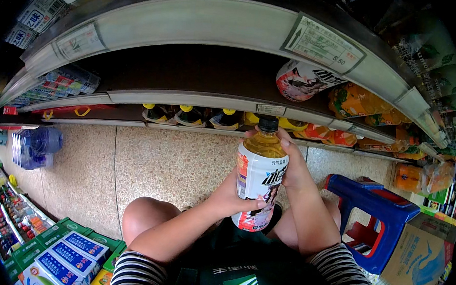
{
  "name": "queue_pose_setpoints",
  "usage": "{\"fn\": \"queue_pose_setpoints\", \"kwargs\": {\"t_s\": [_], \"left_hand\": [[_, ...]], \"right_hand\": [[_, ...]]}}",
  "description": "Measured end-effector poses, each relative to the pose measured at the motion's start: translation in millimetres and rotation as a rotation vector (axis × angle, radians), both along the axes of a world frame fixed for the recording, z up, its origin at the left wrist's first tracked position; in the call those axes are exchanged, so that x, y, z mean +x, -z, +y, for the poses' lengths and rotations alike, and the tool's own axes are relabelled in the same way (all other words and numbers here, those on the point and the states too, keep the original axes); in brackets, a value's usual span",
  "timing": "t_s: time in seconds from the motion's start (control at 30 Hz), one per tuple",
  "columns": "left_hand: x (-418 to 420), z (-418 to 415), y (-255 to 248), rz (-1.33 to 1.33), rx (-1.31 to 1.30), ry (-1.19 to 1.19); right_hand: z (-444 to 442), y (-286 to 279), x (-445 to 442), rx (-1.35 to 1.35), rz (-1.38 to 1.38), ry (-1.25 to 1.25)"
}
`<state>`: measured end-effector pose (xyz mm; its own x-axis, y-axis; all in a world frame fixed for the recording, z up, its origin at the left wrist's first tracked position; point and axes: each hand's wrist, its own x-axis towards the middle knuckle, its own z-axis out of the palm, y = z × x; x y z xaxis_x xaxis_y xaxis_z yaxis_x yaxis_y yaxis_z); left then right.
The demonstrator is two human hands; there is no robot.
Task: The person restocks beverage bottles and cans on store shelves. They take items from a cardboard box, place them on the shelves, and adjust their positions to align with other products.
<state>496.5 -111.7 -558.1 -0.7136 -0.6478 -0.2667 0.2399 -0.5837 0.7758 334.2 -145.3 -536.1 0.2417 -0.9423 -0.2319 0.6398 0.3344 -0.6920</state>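
Note:
A plastic bottle of amber tea drink [261, 177] with a black cap and a white printed label is held upright in front of my lap. My left hand [231, 199] wraps its lower part from the left, thumb across the label. Around the upper part, near the shoulder, my right hand [293, 159] grips from the right; some of its fingers are hidden behind the bottle. Another bottle with a matching label [303, 82] stands on the shelf ahead, its top hidden by the shelf edge above.
Shelf rails [205, 24] with price tags curve close ahead. Yellow-capped bottles [190, 115] and orange drinks [359, 102] stand on the shelves. At right are a blue and red plastic stool [372, 198] and a cardboard carton [413, 257]. Stacked boxes [70, 258] sit lower left; large water bottles [36, 147] stand farther left.

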Motion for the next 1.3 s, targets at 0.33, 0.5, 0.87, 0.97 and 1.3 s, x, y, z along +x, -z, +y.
{"fn": "queue_pose_setpoints", "kwargs": {"t_s": [0.33, 0.5, 0.87, 0.97, 1.3], "left_hand": [[22, -25, -10, -0.236, -0.718, -0.07], [40, -80, -27, -0.293, -1.545, -0.524], [31, -154, -22, -0.274, -1.166, -0.57], [20, -165, -14, -0.277, -0.98, -0.553], [33, -204, -5, -0.148, -0.599, -0.395]], "right_hand": [[8, -27, -9, -0.417, 0.075, -0.16], [13, -20, -34, -0.347, 0.147, -0.034], [43, -34, -67, -0.308, 0.528, 0.206], [29, -37, -67, -0.189, 0.509, 0.365], [-70, -44, -73, -0.609, 1.194, 0.772]]}}
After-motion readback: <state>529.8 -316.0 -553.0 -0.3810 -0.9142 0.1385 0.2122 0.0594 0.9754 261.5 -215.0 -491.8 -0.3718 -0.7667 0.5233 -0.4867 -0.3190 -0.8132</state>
